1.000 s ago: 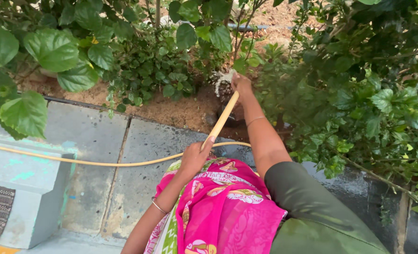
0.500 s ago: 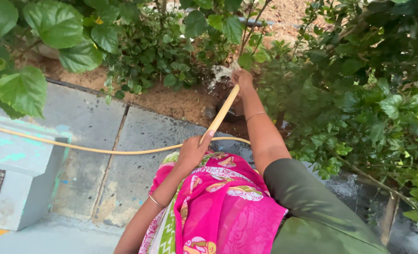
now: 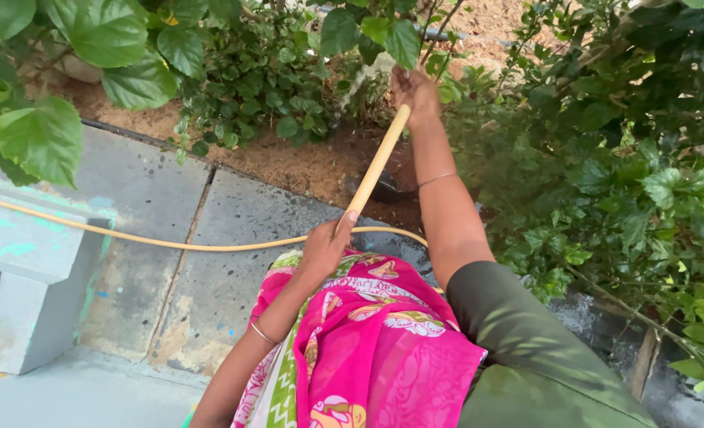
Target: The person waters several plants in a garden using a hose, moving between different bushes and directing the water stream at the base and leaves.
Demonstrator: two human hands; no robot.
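We are standing on grey stone paving [image 3: 233, 261] at a sandy garden bed [image 3: 288, 162], leafy shrubs at twelve and three o'clock. Our right hand [image 3: 414, 91] is gripping the smooth yellow hose [image 3: 377, 162] near its spraying tip; our left hand [image 3: 324, 250] is closing around it lower down.

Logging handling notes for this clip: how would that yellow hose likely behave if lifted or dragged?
The yellow hose probably bends readily: it curves loosely across the paving slabs. The stretch between the left hand and right hand runs straight, so it seems fairly firm. Spray leaves its end, so it may be slippery.
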